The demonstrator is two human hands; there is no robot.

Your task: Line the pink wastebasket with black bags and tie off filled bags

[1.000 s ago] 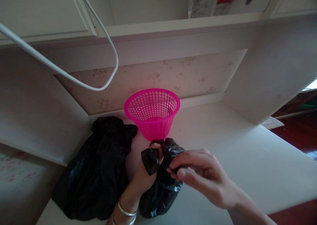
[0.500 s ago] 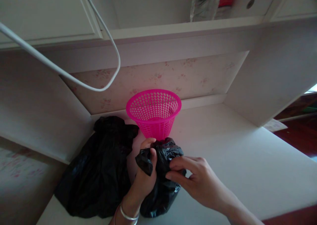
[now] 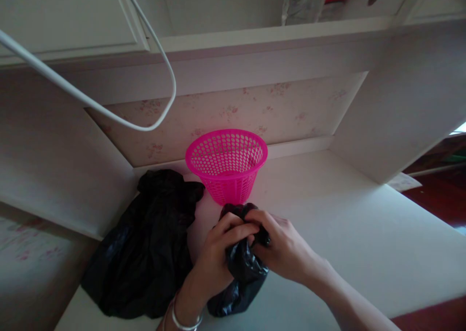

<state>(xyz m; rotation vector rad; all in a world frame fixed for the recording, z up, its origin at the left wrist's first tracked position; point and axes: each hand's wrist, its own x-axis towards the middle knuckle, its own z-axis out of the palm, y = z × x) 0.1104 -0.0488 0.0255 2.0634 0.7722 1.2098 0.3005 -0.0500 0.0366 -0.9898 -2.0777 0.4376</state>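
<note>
A shiny black plastic bag [image 3: 245, 263] is bunched up in front of me, its lower end on the white surface. My left hand [image 3: 222, 248] grips its upper part from the left, fingers curled over the plastic. From the right, my right hand [image 3: 282, 246] pinches the same bag close to the left fingertips. Just behind the hands stands a pink perforated basket [image 3: 233, 190], upright, with its open top facing me. To the left lies another black plastic bag [image 3: 145, 253], crumpled and spread out, touched by neither hand.
The white tabletop [image 3: 335, 224] runs off to the right. White side panels [image 3: 404, 98] and a floral back wall [image 3: 236, 110] enclose it. A white cable [image 3: 167, 93] hangs at upper left, and a shelf above holds a clear plastic package [image 3: 304, 3].
My left hand has turned over and closed on the top of the bag. My right hand has come up and inward, so both hands now meet at the plastic.
</note>
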